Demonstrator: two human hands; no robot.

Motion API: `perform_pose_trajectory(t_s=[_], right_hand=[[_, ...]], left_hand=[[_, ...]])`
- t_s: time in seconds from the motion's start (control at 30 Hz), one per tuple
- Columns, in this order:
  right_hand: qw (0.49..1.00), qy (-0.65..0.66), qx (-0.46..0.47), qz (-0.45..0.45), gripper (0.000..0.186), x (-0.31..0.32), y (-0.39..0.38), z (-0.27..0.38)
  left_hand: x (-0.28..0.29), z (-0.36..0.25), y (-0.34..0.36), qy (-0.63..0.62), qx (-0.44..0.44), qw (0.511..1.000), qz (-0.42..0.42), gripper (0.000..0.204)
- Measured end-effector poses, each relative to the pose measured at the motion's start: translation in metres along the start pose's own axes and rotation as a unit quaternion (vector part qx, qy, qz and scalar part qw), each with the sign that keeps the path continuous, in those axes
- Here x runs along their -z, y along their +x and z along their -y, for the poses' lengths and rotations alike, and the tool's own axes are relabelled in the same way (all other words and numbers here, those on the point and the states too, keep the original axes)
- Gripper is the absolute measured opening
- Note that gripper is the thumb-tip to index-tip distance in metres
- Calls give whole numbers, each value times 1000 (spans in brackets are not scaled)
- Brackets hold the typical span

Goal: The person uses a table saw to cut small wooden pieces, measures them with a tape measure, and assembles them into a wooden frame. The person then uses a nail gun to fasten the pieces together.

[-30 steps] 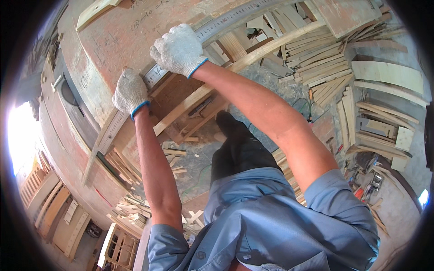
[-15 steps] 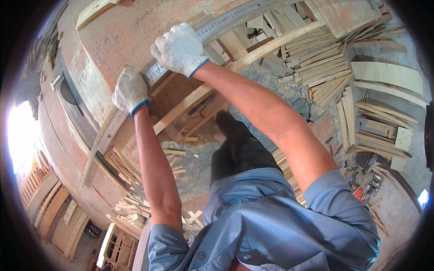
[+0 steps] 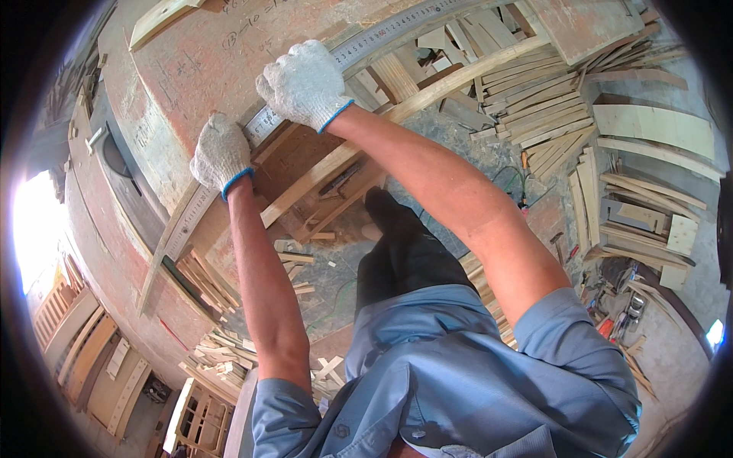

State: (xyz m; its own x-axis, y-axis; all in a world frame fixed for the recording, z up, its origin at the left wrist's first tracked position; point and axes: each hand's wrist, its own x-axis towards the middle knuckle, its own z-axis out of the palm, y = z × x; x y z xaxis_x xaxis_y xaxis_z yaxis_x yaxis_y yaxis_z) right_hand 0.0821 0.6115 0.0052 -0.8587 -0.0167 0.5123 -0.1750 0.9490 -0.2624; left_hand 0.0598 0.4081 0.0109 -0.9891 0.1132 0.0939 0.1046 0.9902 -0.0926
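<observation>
A long steel ruler runs diagonally along the near edge of a worn, pencil-marked board. My left hand, in a white knitted glove with a blue cuff, is closed on the ruler, its fingers curled over it. Just up and to the right, my right hand, gloved the same way, rests closed on the ruler as well, knuckles up; its fingertips are hidden. Parallel to the ruler, a pale wooden rail passes beneath my right forearm.
Stacked wooden strips fill the upper right, with curved boards beyond them. Offcuts and slatted pieces lie at lower left. A hammer and other tools are at right. My legs stand on the dusty floor below.
</observation>
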Motion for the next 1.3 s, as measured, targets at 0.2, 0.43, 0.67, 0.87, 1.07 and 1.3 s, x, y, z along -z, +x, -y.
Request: perform_pose_trajectory(t_s=[0.2,0.43,0.67,0.87,1.07,1.3], right_hand=[[1000,3,-2,2,32,1,0,0],[1000,9,-10,-2,32,2,1,3],[1000,12,-18,7,32,2,1,3],[1000,17,-23,9,31,-5,18,-7],[997,50,44,28,30,-13,47,-10],[993,70,98,0,21,-32,134,-40]], left_hand=[[-4,1,1,23,-9,1000,-5,32],[-5,2,-3,10,-18,998,-60,27],[-8,6,1,31,-25,999,-29,32],[-10,-1,24,1,-1,1000,-26,32],[-26,15,46,1,-59,996,-61,14],[17,10,101,-231,-99,946,-206,14]])
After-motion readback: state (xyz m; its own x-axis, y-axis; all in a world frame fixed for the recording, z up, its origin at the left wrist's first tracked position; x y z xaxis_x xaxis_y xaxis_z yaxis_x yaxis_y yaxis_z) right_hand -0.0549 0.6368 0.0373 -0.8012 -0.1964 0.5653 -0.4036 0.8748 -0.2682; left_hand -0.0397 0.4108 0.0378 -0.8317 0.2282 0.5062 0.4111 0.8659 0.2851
